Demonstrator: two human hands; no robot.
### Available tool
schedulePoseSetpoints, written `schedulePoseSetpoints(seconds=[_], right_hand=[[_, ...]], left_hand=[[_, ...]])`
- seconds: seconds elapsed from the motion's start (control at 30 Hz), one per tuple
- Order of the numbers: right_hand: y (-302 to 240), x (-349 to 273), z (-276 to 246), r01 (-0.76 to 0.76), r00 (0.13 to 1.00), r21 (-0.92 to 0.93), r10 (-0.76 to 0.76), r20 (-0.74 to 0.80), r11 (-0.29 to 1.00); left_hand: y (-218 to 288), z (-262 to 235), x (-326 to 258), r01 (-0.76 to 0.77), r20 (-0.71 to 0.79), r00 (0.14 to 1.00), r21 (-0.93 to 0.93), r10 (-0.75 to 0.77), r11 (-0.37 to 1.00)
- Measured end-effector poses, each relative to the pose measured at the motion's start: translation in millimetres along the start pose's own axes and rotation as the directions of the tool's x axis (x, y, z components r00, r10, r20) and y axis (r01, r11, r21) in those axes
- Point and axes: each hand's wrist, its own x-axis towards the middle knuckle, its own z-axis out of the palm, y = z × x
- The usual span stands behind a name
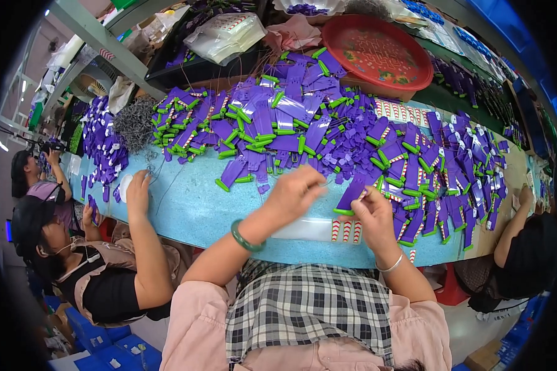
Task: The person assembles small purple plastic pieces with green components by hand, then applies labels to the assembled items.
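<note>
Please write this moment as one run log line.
left hand: blurred, grip unclear | right hand: holds purple-green piece | red-striped stickers: on blue table

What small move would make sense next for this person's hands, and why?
Probably bring the left hand over to steady the purple panel: the right hand alone grips it, thumb near what looks like a red-and-white strip along its edge, while the left, motion-blurred, hangs just beside it.

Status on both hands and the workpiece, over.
Right hand pinching purple-and-green piece. Left hand blurred, grip unclear. Heaped pieces close beyond both hands.
</note>
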Motion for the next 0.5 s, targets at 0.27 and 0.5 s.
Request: schedulePoseSetpoints(seconds=[0.27,0.5], right_hand=[[-17.7,-4.9,9.0,0.470,0.857,-0.630,-0.492,0.156,0.618],[-7.9,-0.4,13.1,0.726,0.404,-0.687,-0.805,0.434,-0.006]], left_hand=[[9.4,-9.2,-0.1,0.392,0.212,0.919,-0.376,-0.334,0.840],[41.5,10.9,-26.4,0.270,0.223,0.956,-0.924,-0.191,0.271]])
